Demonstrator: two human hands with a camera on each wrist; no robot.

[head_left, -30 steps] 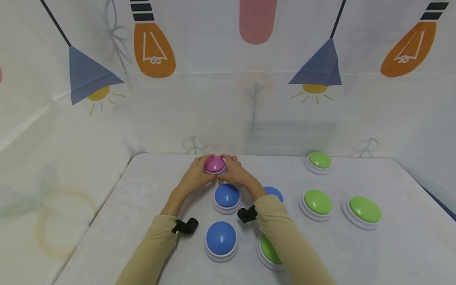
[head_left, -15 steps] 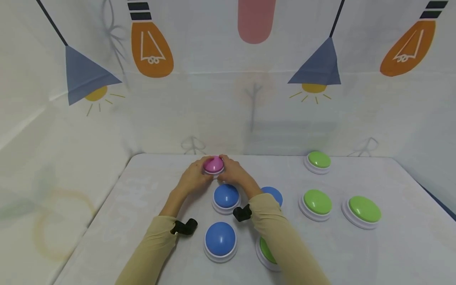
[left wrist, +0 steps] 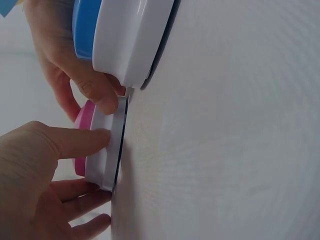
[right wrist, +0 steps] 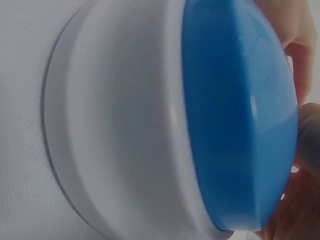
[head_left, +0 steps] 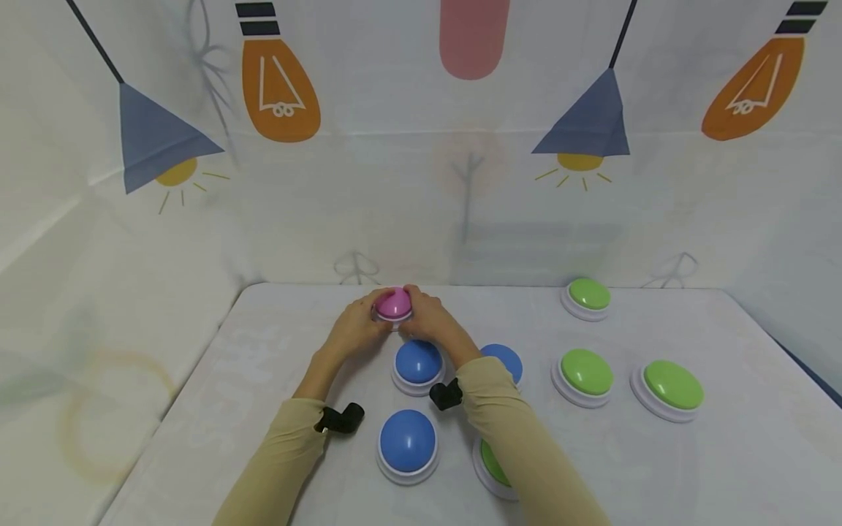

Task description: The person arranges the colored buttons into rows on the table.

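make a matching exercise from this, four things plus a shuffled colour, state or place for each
1. pink button
2. right sleeve
3. rightmost button
4. left hand

A. green-topped
B. between left hand and right hand
C. grips the pink button's left side
D. hides part of a green button

Pairs: 1-B, 2-D, 3-A, 4-C

Pink button (head_left: 393,303), far edge of table (head_left: 224,438): flanks covered by my left hand (head_left: 357,325) and right hand (head_left: 430,319). Blue button (head_left: 505,358): front masked by my right sleeve (head_left: 526,446). Green button (head_left: 492,464), towards near edge: right part behind that sleeve. Near corners: outside head view. Foreground blue button (right wrist: 235,120), right wrist view: cropped top and bottom.
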